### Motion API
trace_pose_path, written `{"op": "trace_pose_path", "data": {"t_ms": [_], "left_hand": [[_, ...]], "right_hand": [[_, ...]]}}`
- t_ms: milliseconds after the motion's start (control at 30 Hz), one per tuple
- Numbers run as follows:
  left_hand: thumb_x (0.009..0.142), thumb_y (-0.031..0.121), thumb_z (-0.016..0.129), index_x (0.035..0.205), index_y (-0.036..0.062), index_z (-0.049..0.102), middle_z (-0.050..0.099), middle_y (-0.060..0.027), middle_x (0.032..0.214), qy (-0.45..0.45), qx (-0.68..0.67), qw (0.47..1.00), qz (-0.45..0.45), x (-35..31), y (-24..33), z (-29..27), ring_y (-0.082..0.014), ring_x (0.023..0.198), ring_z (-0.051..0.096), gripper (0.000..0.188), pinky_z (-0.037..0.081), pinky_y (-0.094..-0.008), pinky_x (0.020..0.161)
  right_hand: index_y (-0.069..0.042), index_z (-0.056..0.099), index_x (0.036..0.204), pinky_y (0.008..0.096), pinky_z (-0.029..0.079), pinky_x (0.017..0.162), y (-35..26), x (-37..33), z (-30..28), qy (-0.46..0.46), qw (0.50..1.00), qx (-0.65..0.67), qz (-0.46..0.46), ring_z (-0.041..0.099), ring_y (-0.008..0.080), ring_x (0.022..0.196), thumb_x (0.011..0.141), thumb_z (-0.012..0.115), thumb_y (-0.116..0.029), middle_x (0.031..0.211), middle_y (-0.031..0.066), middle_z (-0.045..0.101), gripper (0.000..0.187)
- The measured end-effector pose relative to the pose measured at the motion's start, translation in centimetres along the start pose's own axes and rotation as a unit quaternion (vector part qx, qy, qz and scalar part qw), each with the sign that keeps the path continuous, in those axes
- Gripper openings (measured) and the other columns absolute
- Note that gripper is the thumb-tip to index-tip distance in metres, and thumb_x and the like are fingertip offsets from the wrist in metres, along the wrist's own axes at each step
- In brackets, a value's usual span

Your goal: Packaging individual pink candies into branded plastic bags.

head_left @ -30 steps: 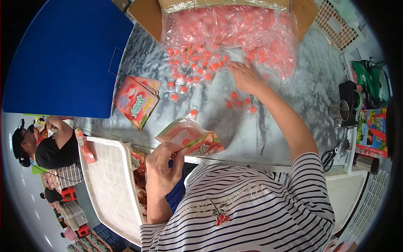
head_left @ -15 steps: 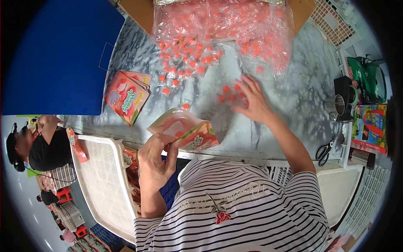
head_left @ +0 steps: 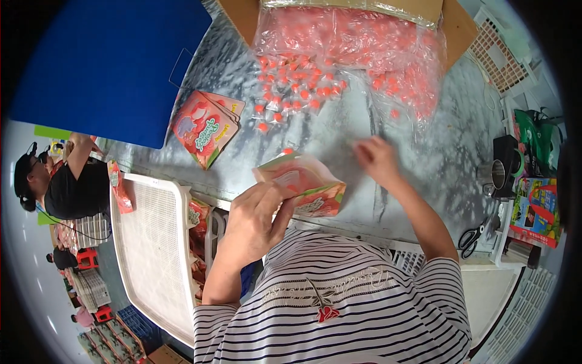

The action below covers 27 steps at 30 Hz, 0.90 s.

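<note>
My left hand [head_left: 254, 221] grips an open pink and green stand-up pouch [head_left: 306, 185] at the near edge of the marbled grey table [head_left: 436, 158]. My right hand [head_left: 374, 159] hovers just right of the pouch's mouth, fingers curled over small pink wrapped candies that are mostly hidden under it. More loose pink candies [head_left: 291, 91] lie scattered farther back. They spill from a big clear plastic bag [head_left: 364, 42] lying in a cardboard box [head_left: 239, 18].
A stack of flat pouches [head_left: 203, 127] lies at the left of the table, next to a blue board [head_left: 103, 67]. A white mesh tray [head_left: 151, 255] stands at my left. Scissors [head_left: 470, 236], a metal cup [head_left: 500, 173] and a colourful box [head_left: 533, 209] sit right. Another person [head_left: 66, 182] works far left.
My right hand has drawn back from the candy pile toward the pouch, and the loose candies near it are gone from the table. My left hand has lifted the pouch slightly right.
</note>
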State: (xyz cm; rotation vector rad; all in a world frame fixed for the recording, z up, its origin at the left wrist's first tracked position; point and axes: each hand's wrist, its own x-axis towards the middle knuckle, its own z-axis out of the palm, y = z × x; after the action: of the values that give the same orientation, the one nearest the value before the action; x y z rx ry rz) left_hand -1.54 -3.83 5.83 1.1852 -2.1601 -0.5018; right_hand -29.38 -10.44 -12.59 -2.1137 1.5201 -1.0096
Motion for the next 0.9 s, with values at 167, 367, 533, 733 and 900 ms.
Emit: {"op": "trace_pose_path", "data": {"t_ms": [167, 367, 533, 733, 900], "left_hand": [[0.077, -0.002, 0.068, 0.088, 0.0015, 0.061, 0.061, -0.0109, 0.076, -0.029, -0.005, 0.999, 0.034, 1.2, 0.1, 0.6, -0.0269, 0.063, 0.060, 0.014, 0.048, -0.0350, 0.055], [0.078, 0.003, 0.070, 0.088, 0.0026, 0.062, 0.060, -0.0127, 0.074, -0.019, -0.023, 0.999, 0.038, 1.8, 0.5, 1.3, -0.0287, 0.065, 0.060, 0.013, 0.048, -0.0363, 0.056], [0.081, 0.006, 0.067, 0.082, 0.0004, 0.056, 0.055, -0.0134, 0.072, -0.023, -0.024, 0.999, 0.043, 1.9, 0.6, 1.5, -0.0318, 0.066, 0.058, 0.011, 0.048, -0.0408, 0.058], [0.080, 0.005, 0.066, 0.081, 0.0008, 0.054, 0.054, -0.0139, 0.072, -0.020, -0.015, 0.999, 0.039, 1.3, -0.2, 1.4, -0.0319, 0.065, 0.058, 0.013, 0.047, -0.0413, 0.058], [0.080, 0.005, 0.066, 0.086, 0.0004, 0.056, 0.056, -0.0138, 0.077, 0.000, -0.016, 0.999, 0.052, 0.4, -0.2, 1.1, -0.0318, 0.067, 0.058, 0.012, 0.048, -0.0401, 0.059]], "right_hand": [[0.000, 0.067, 0.092, 0.0214, 0.045, 0.056, -8.6, 4.4, -7.2, -0.022, 0.909, 0.358, 0.212, 0.054, 0.0035, 0.064, 0.088, 0.067, -0.018, 0.074, -0.0016, 0.064, 0.018], [0.001, 0.066, 0.088, 0.0188, 0.043, 0.057, -15.9, 8.2, -10.6, -0.201, 0.965, 0.168, -0.017, 0.053, 0.0031, 0.064, 0.087, 0.066, -0.012, 0.073, -0.0031, 0.061, 0.013], [0.003, 0.062, 0.088, 0.0256, 0.046, 0.060, -18.4, 8.7, -8.8, -0.147, 0.921, 0.340, 0.119, 0.056, 0.0069, 0.069, 0.090, 0.061, -0.013, 0.078, 0.0026, 0.063, 0.016], [0.004, 0.060, 0.097, 0.0280, 0.048, 0.075, -17.7, 7.1, -6.8, -0.136, 0.967, 0.217, -0.018, 0.062, 0.0151, 0.084, 0.095, 0.051, -0.011, 0.089, 0.0098, 0.064, 0.018], [0.002, 0.061, 0.101, 0.0338, 0.050, 0.083, -16.4, 5.0, -8.2, -0.115, 0.973, 0.082, -0.182, 0.059, 0.0292, 0.102, 0.086, 0.063, -0.007, 0.109, 0.0116, 0.061, 0.018]]}}
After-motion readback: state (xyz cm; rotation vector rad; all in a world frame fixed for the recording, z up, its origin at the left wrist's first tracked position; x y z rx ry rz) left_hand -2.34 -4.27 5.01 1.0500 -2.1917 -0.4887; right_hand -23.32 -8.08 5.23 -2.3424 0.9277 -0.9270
